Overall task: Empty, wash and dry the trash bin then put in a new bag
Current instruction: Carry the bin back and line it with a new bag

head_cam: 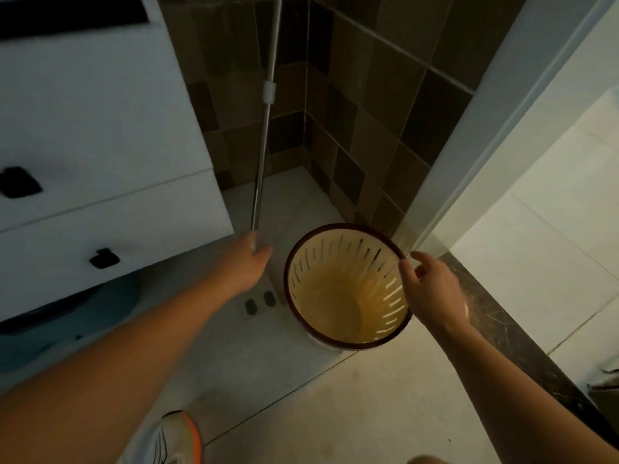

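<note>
Trash bin (348,289) upright on the floor tile, no bag inside, slotted walls, dark rim. Right hand (432,291) pinches the rim on its right side, thumb inside. Left hand (249,262) is wrapped around the lower end of a metal mop pole (264,135) leaning into the tiled corner. White cabinet (100,128) close on the left, door frame (495,128) right behind the bin. Floor drain (258,304) just beside the bin. Shoe (177,437) at bottom.
</note>
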